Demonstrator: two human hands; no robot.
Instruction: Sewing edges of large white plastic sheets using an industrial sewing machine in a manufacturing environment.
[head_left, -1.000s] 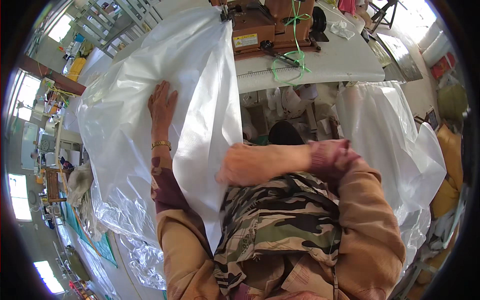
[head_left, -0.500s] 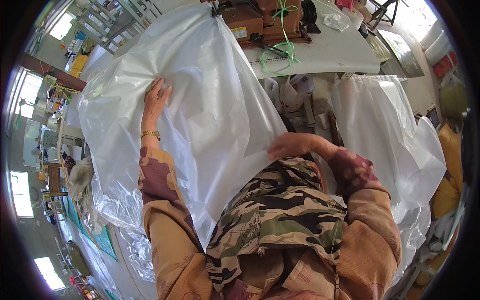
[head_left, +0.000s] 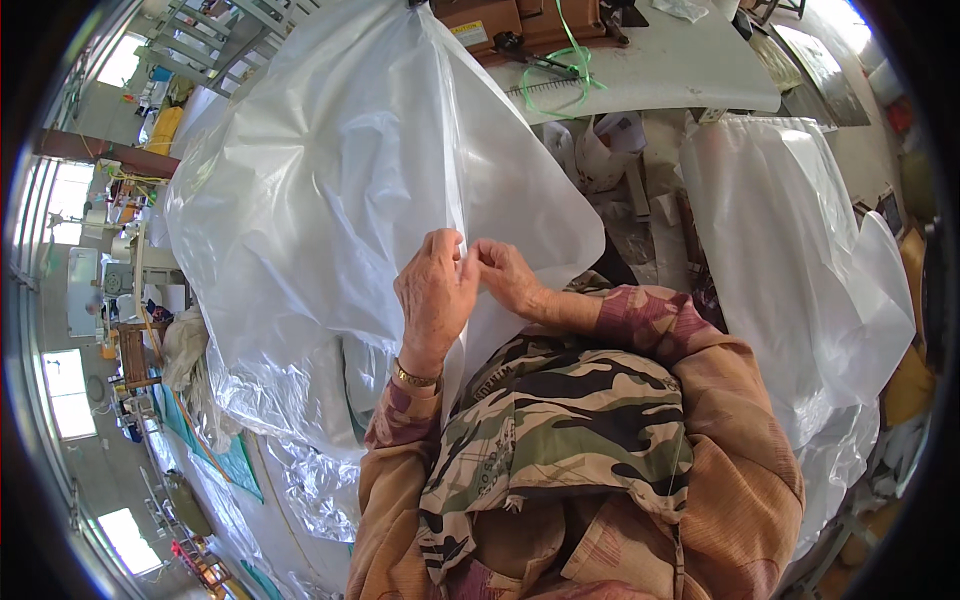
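A large translucent white plastic sheet [head_left: 300, 200] spreads in front of me, running up to a brown sewing machine [head_left: 510, 25] at the far side. My left hand [head_left: 437, 295], with a gold watch band at the wrist, is closed on a folded edge of the sheet. Right beside it, my right hand [head_left: 507, 275] pinches the same edge, its fingertips nearly meeting the left ones. From the hands the fold runs straight up toward the machine. The fingertips are partly hidden by the left hand.
The machine stands on a grey-white table [head_left: 680, 75], where a green string [head_left: 570, 85] lies looped. Another plastic sheet [head_left: 790, 260] hangs from the table at right. A white bag [head_left: 605, 150] sits under the table edge. Metal racks [head_left: 215, 45] stand at far left.
My left hand has moved right and nearer from the middle of the sheet, and my right hand has come up to meet it. Both have taken hold of the edge, now folded.
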